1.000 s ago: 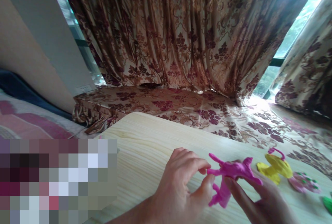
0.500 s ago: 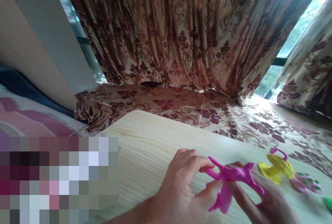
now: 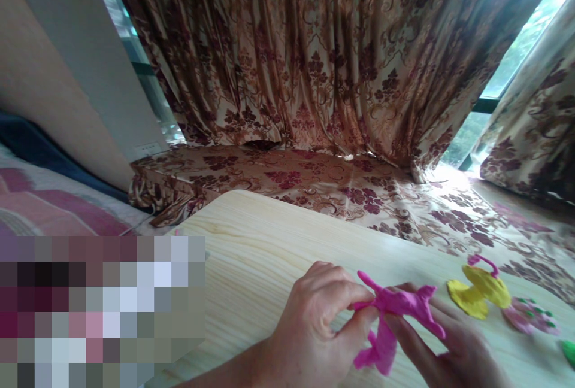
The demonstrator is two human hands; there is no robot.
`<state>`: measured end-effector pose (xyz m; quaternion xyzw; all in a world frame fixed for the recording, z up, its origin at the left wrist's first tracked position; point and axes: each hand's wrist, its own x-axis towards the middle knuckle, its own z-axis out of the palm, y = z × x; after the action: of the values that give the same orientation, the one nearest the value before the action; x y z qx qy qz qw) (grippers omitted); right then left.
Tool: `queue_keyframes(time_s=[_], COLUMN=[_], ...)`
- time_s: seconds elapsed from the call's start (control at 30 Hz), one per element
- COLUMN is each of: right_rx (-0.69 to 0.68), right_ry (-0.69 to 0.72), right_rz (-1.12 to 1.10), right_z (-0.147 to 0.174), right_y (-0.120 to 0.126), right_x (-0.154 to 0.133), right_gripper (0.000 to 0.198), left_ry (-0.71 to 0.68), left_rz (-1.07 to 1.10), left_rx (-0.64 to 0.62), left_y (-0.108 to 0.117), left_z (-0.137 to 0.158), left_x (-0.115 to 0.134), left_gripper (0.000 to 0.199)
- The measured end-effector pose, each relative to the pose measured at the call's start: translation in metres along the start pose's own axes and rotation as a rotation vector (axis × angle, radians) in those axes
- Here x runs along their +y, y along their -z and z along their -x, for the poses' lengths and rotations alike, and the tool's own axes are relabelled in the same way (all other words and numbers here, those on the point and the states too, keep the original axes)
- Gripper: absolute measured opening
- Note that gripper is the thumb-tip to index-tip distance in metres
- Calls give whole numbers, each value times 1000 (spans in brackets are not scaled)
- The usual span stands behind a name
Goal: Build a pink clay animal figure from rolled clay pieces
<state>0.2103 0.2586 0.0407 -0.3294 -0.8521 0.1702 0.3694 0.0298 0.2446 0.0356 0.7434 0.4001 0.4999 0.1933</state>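
Observation:
A bright pink modelling-clay figure (image 3: 399, 303) with several thin limbs is held over the table between both my hands. My left hand (image 3: 321, 316) pinches one of its short limbs between thumb and forefinger. On the other side, my right hand (image 3: 453, 340) grips the figure's middle, thumb in front and fingers behind. One pink limb sticks up past my left fingertips, and a thicker part hangs down below the thumbs. Parts of the right fingers are hidden behind the clay.
Right of my hands on the pale wooden table (image 3: 260, 238) stand a yellow clay piece (image 3: 483, 286) with a pink loop, a pink clay disc with green dots (image 3: 530, 316) and a green lump (image 3: 569, 352). Behind are a flowered cloth ledge and curtain (image 3: 305, 64). Pixelation covers the lower left.
My left thumb and forefinger have closed together on a limb of the pink figure. The figure has shifted slightly left, its hanging part a little lower.

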Motion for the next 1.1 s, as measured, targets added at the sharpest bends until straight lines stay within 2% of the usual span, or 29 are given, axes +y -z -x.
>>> queue_keyframes(time_s=[0.17,0.33,0.57,0.7,0.83,1.1], right_rx=[4,79,96,116,116,115], right_ry=[-17,-33,4,45,16,45], right_rz=[0,74,28,65,64,50], right_z=[2,2,-4,-5,-6,-5], right_y=[-2,0,0,1,1,-2], right_x=[2,3,-6,-10,-16,-14], right_gripper=[15,14,16,14,24,16], left_ry=[37,24,-81,-98,-141,-174], left_rz=[-30,-61,-156,-190,-247,-272], left_rx=[-14,15,0,-12,-21,-55], left_y=[-2,0,3,3,3,5], left_z=[4,4,2,1,1,0], left_x=[-1,1,1,2,3,2], left_gripper=[11,27,12,12,11,13])
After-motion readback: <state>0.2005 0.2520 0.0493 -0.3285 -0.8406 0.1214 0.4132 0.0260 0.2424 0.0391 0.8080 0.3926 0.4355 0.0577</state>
